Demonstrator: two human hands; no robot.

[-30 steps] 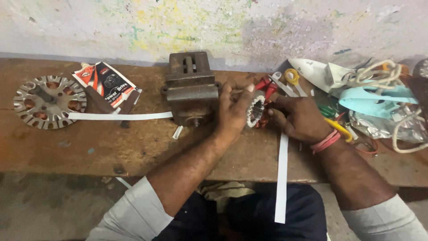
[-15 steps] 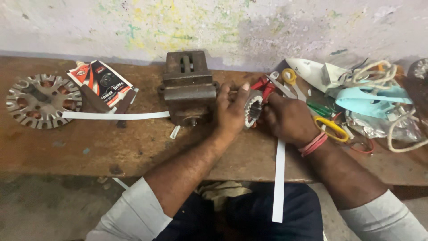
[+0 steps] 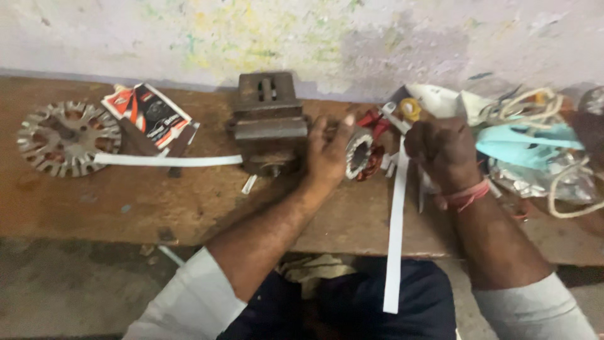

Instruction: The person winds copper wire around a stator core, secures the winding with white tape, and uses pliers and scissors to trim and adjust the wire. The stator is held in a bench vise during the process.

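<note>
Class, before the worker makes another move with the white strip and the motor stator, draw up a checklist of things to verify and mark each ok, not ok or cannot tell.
1. Stator held steady: ok, the left hand grips it on the bench.
2. White strip gripped: ok, the right hand is closed at its upper end.
3. Strip hanging free: ok, its lower end dangles past the bench edge.
4. Strip seated in a stator slot: cannot tell, picture blurred.
5. Space beside the right hand: not ok, wires and plastic crowd it.
</note>
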